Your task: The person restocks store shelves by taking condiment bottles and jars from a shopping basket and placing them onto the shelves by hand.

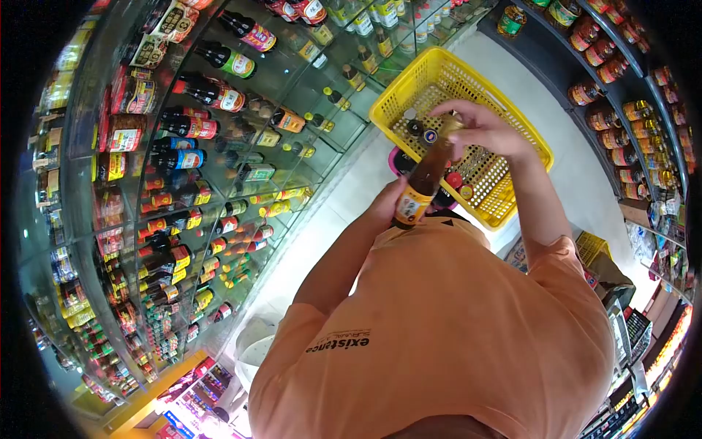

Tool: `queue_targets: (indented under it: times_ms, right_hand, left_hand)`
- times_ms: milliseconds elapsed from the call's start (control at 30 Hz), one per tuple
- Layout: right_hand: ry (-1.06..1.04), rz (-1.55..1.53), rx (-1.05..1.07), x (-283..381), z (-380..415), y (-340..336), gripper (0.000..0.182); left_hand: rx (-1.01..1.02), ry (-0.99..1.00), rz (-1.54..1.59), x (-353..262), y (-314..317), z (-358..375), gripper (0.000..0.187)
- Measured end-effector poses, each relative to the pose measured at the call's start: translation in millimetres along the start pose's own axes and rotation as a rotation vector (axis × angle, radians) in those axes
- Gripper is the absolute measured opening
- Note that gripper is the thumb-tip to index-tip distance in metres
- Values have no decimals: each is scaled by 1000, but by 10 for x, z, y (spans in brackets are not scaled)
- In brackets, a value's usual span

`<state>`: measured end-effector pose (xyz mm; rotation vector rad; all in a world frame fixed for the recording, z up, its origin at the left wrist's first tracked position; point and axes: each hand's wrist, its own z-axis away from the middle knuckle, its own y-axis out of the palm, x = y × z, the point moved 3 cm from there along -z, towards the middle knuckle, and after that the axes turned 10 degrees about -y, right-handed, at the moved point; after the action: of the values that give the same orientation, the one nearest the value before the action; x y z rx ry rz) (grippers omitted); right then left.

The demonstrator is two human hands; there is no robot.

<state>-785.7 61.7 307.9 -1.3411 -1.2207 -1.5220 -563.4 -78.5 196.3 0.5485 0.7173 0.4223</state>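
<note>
A brown glass bottle (431,168) with a yellow-orange label is held tilted in front of my chest, its gold-coloured neck pointing up and right. My left hand (387,203) is closed on its lower part, beside the label. Around the neck and top are the fingers of my right hand (486,130), with the thumb against the neck and the index finger curved above it. Behind the bottle stands a yellow perforated basket (537,132), holding several bottles with dark, red and yellow caps. Part of the basket is hidden by my right hand.
Glass shelves (292,157) packed with sauce bottles and jars fill the left side. A dark curved shelf (537,62) with jars and bottles stands at the right. Beside the basket is a pink-rimmed object (399,162), partly hidden. Cartons (610,274) lie at the lower right.
</note>
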Motion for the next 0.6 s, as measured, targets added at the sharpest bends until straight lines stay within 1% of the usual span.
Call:
queue_targets:
  times_ms: [33, 67, 100, 133, 167, 200, 233, 267, 300, 333, 367, 400, 433, 467, 500, 567, 600]
  right_hand:
    - [-60, -25, -29, -81, -41, 29, 46]
    - [-110, -96, -46, -180, -65, 20, 52]
    - [-106, -97, -45, -319, -72, -15, 52]
    - [-44, -134, -217, -510, -51, -136, 49]
    - [20, -169, -389, -757, -14, -277, 47]
    - [114, 22, -481, -1181, 40, -498, 42]
    - [208, 217, -567, -1720, 151, -746, 37]
    - [178, 365, -610, -2357, 350, -966, 36]
    - [146, 513, -648, -2809, 509, -1105, 35]
    - [318, 591, -668, -2960, 618, -1080, 40]
    - [488, 670, -684, -3069, 727, -1044, 45]
    - [491, 667, -676, -3157, 767, -1020, 45]
    - [593, 715, -630, -3235, 813, -979, 49]
    - [692, 765, -580, -3309, 847, -948, 53]
    - [695, 762, -567, -3370, 877, -900, 53]
    - [706, 636, -629, -3419, 867, -813, 59]
    - [721, 788, -636, -3686, 883, -865, 66]
  left_hand:
    - [2, 1, 4, 53, -56, 62, 72]
    - [-18, 15, 81, 108, -158, 104, 71]
    - [-38, 28, 159, 172, -255, 158, 71]
    - [-39, 26, 164, 238, -312, 248, 71]
    - [-105, 77, 211, 299, -381, 354, 70]
    - [-171, 128, 258, 346, -435, 455, 70]
    - [-172, 127, 264, 387, -461, 549, 70]
    - [-160, 164, 285, 413, -485, 642, 71]
    - [-151, 201, 306, 448, -495, 721, 72]
    - [-222, 204, 342, 508, -521, 775, 74]
    - [-227, 205, 346, 541, -538, 811, 74]
    - [-208, 214, 404, 578, -554, 856, 76]
    - [-190, 222, 464, 625, -561, 894, 77]
    - [-174, 268, 440, 649, -567, 912, 78]
    - [-184, 268, 449, 687, -576, 923, 78]
    - [-183, 327, 433, 669, -538, 958, 79]
    - [-195, 338, 442, 664, -521, 973, 79]
